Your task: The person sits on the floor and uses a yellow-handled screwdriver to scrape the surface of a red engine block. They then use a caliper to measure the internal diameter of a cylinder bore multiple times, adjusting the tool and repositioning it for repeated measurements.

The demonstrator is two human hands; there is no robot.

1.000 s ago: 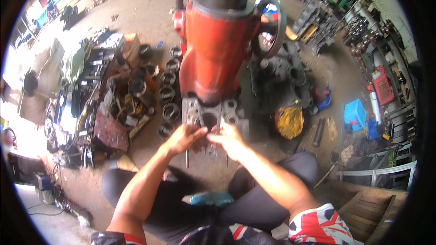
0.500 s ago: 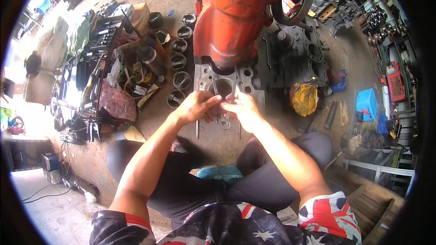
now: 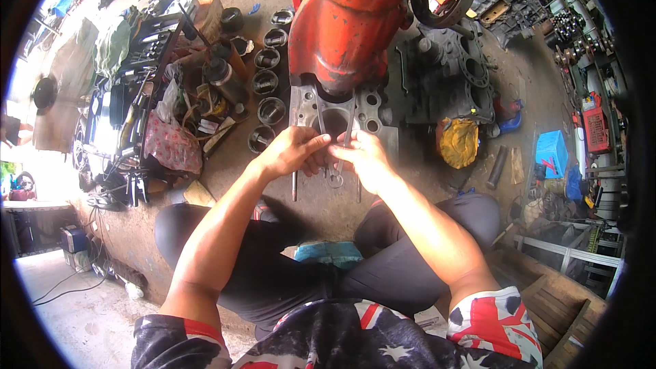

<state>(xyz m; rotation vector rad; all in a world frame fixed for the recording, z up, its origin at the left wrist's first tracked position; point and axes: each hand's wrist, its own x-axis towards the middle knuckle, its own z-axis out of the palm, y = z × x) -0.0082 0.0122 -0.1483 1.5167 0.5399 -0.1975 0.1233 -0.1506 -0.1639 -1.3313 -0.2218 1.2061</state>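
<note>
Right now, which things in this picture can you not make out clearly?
In the head view:
Whatever the left hand and right hand may grip: the hands cover it.
Top of the red machine: cut off by upper edge.
Far end of the metal block: behind the red machine.
Metal parts, far right: too small.

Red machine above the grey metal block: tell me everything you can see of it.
The red machine has a large, rounded housing, apparently painted metal, its coat scuffed with dark marks. The picture's upper edge cuts off its top. A dark grey handwheel stands at its right side. Below, it narrows to a dark round end over the grey metal block; whether they touch is unclear. The left hand and right hand are nearer the wearer, apart from it.
</note>
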